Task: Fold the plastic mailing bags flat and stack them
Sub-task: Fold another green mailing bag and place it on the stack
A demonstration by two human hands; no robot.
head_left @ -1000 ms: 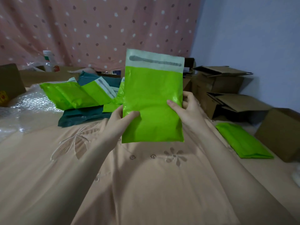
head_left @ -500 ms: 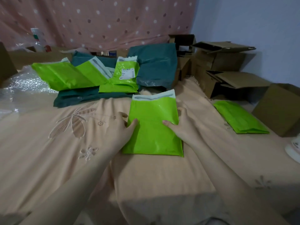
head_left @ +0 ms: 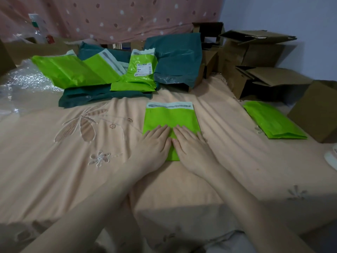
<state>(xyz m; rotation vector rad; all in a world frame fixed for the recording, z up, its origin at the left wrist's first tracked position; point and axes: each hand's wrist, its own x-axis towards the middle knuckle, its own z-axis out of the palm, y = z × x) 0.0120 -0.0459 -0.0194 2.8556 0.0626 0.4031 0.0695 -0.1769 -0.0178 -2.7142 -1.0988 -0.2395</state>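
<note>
A lime-green mailing bag [head_left: 170, 116] with a pale adhesive strip at its far end lies flat on the peach bedspread [head_left: 73, 161]. My left hand [head_left: 156, 143] and my right hand [head_left: 191, 145] rest palm-down side by side on its near half, fingers extended and close together, covering its lower edge. A flat pile of green bags [head_left: 273, 121] lies to the right. Behind, a heap of loose bags holds green ones [head_left: 73, 72], one green bag with a shipping label [head_left: 141, 70] and dark teal ones [head_left: 178, 59].
Brown cardboard boxes [head_left: 259, 70] crowd the back right, and one box [head_left: 317, 110] stands beside the pile of green bags. Bubble wrap [head_left: 23, 79] lies at the left. A dotted pink curtain [head_left: 118, 17] hangs behind. A white object [head_left: 332, 157] pokes in at the right edge.
The green bag, held upright in the air by both hands a second ago, has come down onto the bedspread. Both hands have shifted from gripping its sides to pressing flat on top.
</note>
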